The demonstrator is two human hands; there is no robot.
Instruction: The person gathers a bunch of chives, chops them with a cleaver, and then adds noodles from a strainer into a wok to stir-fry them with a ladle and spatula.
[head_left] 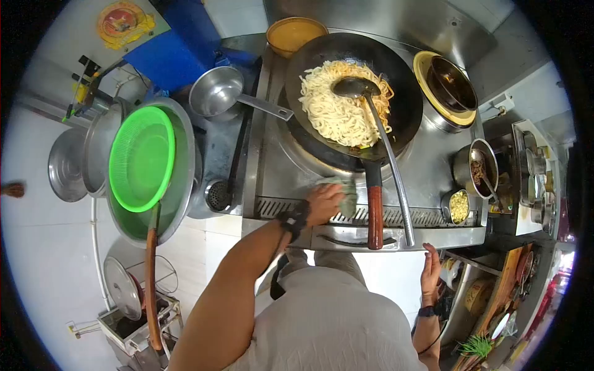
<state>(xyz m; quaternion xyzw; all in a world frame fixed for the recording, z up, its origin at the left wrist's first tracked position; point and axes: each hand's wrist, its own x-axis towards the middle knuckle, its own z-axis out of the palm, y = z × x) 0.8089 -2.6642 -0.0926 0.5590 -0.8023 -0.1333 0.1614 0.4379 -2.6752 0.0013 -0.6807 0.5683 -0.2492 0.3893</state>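
A black wok [402, 117] full of pale noodles [337, 114] sits on the steel stove [427, 179]. A long metal ladle [387, 148] rests in the noodles, its handle reaching over the stove's front edge. The wok's reddish wooden handle [375, 213] points toward me. My left hand [323, 203] presses a greenish cloth [348, 193] on the stove top just left of that handle. My right hand [430, 267] hangs with fingers apart below the stove's front edge, near the ladle's handle end, holding nothing.
A green plastic strainer [142, 157] lies in a large metal basin [185, 179] at the left, a steel scoop [216, 91] beside it. An orange sauce bowl [294, 34] stands behind the wok, a dark pot [451, 86] to its right, and small ingredient containers [459, 206] at the right.
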